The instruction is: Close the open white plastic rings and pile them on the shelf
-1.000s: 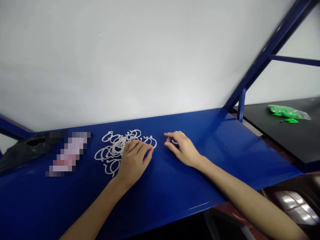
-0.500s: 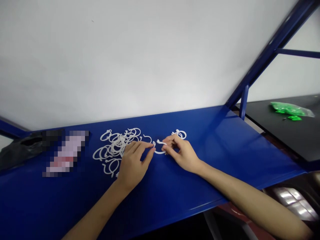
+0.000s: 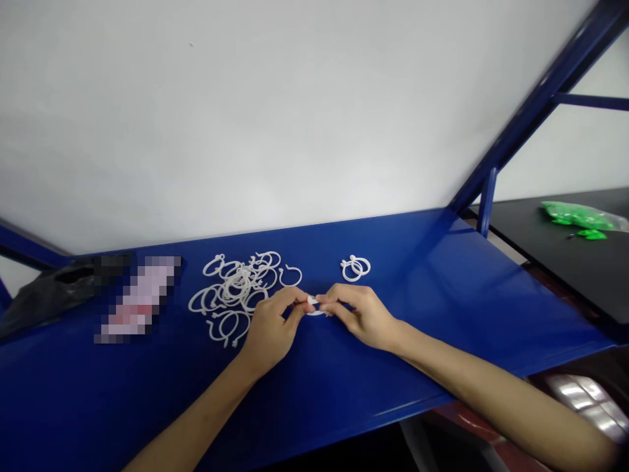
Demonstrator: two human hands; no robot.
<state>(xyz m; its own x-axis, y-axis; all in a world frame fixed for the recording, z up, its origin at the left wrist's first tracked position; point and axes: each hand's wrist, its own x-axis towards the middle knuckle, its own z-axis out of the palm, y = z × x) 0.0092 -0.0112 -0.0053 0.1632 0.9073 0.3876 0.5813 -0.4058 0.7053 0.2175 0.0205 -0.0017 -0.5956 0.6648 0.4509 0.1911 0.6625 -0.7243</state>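
Observation:
Between my two hands, a white plastic curtain ring [image 3: 316, 313] is pinched at its ends, low over the blue tabletop. My left hand [image 3: 275, 326] grips one end between thumb and fingertips; my right hand [image 3: 362, 316] pinches the other, close beside it. The fingers cover much of the ring, so whether its ends are joined cannot be seen. A pile of open white rings [image 3: 239, 285] lies left of my left hand, with a single open ring [image 3: 291, 276] at its right edge. Beyond my right hand, a few rings [image 3: 356, 267] overlap and look closed.
At the left lie a black plastic bag [image 3: 44, 295] and a blurred-out pinkish packet [image 3: 142, 292]. A white wall [image 3: 295, 118] backs the blue table [image 3: 417, 262]. Blue metal framing [image 3: 521, 111] rises at the right, past which a bag of green pieces [image 3: 580, 215] rests on a black table.
My hands have come closer together, bringing the ring's ends towards each other. The ring now sits slightly nearer me, and the camera view has shifted a little.

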